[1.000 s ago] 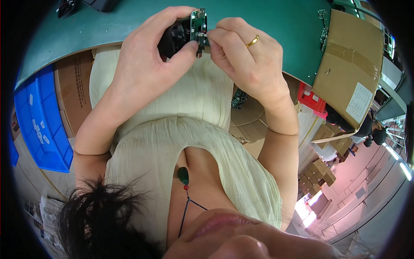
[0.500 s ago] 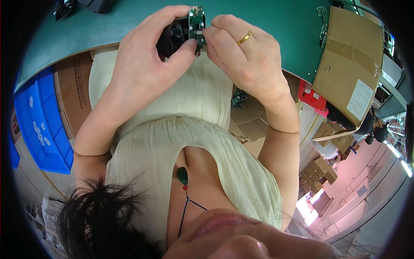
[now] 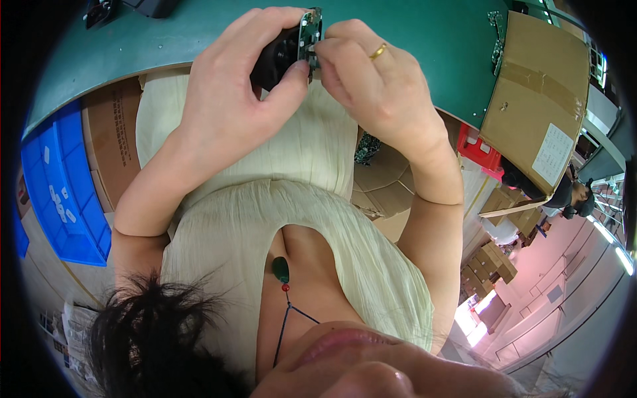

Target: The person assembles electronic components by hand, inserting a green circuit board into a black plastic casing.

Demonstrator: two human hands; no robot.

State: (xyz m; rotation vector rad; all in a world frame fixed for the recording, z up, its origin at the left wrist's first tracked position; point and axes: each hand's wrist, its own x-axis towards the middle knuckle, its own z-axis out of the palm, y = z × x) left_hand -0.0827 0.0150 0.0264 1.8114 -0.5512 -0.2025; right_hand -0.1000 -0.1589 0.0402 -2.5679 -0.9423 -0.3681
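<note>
My left hand (image 3: pixel 245 86) is wrapped round a glossy black housing (image 3: pixel 275 58), holding it up over the near edge of the green table. On the housing's right side stands a green circuit board (image 3: pixel 309 36), seen nearly edge-on, with the left thumb pressed against its lower part. Close against the board's right face, my right hand (image 3: pixel 375 79) has its thumb and fingers pinched together. Whatever sits in that pinch, if anything, is hidden behind the fingers.
The green table (image 3: pixel 411 20) spans the far side. A cardboard box (image 3: pixel 541 73) stands at its right, with circuit boards (image 3: pixel 496 40) beside it. Blue bins (image 3: pixel 63 186) sit at left. Another open carton (image 3: pixel 385 176) holds circuit boards below the table. A person (image 3: pixel 577 199) is far right.
The housing and board have shifted slightly right with my left hand, and the board is turned more edge-on. My right hand keeps its pinch at the board, its wrist moved a little.
</note>
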